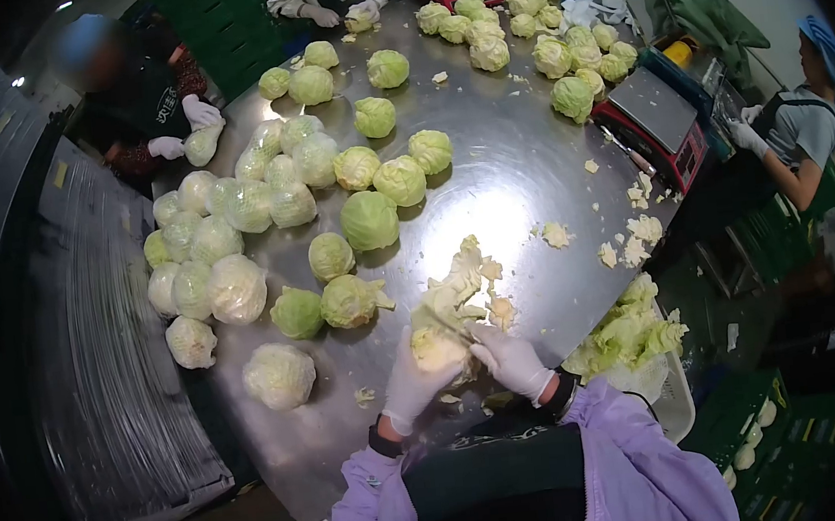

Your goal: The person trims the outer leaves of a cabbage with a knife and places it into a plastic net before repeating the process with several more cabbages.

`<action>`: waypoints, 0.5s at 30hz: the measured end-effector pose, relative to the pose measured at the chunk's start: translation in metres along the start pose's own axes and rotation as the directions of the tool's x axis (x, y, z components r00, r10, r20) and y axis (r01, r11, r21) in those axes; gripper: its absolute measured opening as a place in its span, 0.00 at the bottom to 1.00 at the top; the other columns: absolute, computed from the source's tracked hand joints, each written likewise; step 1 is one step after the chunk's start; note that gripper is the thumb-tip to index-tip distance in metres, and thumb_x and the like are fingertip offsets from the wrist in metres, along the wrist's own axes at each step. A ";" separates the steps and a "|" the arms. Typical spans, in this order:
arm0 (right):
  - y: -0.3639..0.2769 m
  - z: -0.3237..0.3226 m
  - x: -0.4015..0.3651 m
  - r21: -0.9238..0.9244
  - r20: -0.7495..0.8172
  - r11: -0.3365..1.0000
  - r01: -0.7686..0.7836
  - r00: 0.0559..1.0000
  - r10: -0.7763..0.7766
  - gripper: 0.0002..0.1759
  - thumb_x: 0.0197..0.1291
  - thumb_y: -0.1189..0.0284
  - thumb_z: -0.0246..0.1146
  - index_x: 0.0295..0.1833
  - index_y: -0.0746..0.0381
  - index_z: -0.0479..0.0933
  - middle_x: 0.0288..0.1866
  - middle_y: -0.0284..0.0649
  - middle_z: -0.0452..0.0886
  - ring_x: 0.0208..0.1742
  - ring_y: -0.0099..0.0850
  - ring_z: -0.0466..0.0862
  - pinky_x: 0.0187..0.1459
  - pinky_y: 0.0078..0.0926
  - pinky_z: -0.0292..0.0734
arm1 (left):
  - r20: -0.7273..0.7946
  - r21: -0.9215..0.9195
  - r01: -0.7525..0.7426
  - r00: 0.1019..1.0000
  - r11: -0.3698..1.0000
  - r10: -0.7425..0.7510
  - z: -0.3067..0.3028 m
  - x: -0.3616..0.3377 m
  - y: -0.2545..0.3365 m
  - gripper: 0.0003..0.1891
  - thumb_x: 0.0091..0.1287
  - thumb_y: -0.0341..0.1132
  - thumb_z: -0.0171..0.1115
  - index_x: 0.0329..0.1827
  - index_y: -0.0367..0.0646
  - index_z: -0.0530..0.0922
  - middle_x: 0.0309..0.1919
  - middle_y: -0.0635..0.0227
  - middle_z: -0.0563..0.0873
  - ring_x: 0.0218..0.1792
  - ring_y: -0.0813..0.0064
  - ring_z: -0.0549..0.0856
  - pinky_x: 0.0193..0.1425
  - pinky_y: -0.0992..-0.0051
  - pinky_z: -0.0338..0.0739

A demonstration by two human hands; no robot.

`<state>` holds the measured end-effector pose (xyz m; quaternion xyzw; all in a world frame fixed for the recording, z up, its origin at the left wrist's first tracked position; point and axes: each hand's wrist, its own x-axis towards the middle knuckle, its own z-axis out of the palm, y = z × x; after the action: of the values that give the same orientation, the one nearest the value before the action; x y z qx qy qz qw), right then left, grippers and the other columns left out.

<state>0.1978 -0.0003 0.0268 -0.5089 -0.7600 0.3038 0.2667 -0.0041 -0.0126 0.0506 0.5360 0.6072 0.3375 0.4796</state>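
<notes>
My left hand (411, 382), in a white glove, is wrapped round the side of a pale, trimmed cabbage (434, 349) near the table's front edge. My right hand (513, 360), also gloved, is closed against the cabbage's right side. What its fingers hold is hard to make out; a thin greyish-green piece runs from them across the top of the head. Just beyond lie pale torn leaves (461, 276) on the steel table. To the left are a green cabbage with a loose leaf (349, 301) and a film-wrapped cabbage (280, 376).
Several wrapped cabbages (249, 206) crowd the table's left side. Unwrapped cabbages (369, 220) stand mid-table. A red scale (654, 122) sits at the right edge, above a white basket (680, 401) of leaves. Co-workers (136, 107) stand left, far and right.
</notes>
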 end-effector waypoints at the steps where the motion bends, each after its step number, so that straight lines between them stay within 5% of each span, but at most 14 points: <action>1: -0.002 0.006 0.000 -0.048 0.034 0.998 0.028 0.999 -0.027 0.28 0.69 0.60 0.54 0.70 0.59 0.63 0.61 0.51 0.75 0.53 0.48 0.81 0.48 0.40 0.79 | 0.003 0.016 0.003 1.000 1.000 -0.003 0.000 0.003 -0.004 0.55 0.48 0.47 0.79 0.71 0.26 0.54 0.60 0.45 0.73 0.61 0.60 0.76 0.63 0.67 0.72; 8: -0.017 0.001 0.016 -0.009 0.192 0.998 -0.068 0.979 0.068 0.31 0.69 0.60 0.52 0.74 0.56 0.57 0.64 0.52 0.71 0.52 0.51 0.80 0.49 0.43 0.77 | 0.017 0.173 -0.152 0.988 0.973 0.152 -0.004 0.013 -0.023 0.46 0.49 0.49 0.76 0.67 0.32 0.63 0.55 0.50 0.78 0.56 0.57 0.80 0.60 0.66 0.73; 11: -0.014 0.006 0.015 -0.015 0.124 1.000 -0.010 0.992 0.012 0.29 0.69 0.60 0.52 0.73 0.56 0.59 0.61 0.52 0.73 0.52 0.51 0.79 0.48 0.43 0.77 | 0.095 -0.013 -0.093 0.991 0.996 0.093 -0.004 0.018 -0.014 0.44 0.50 0.49 0.75 0.66 0.36 0.65 0.55 0.51 0.78 0.56 0.58 0.80 0.59 0.66 0.74; 15: -0.010 0.006 0.024 -0.043 0.221 0.990 -0.131 0.966 0.138 0.26 0.70 0.60 0.51 0.71 0.55 0.62 0.58 0.51 0.75 0.51 0.51 0.79 0.48 0.44 0.77 | 0.093 0.045 -0.112 0.990 0.993 0.107 -0.007 0.019 -0.004 0.42 0.50 0.50 0.75 0.64 0.36 0.67 0.53 0.52 0.79 0.55 0.58 0.80 0.58 0.66 0.74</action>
<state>0.1791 0.0182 0.0330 -0.5256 -0.7530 0.3659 0.1512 -0.0110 0.0063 0.0451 0.5952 0.5628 0.3232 0.4738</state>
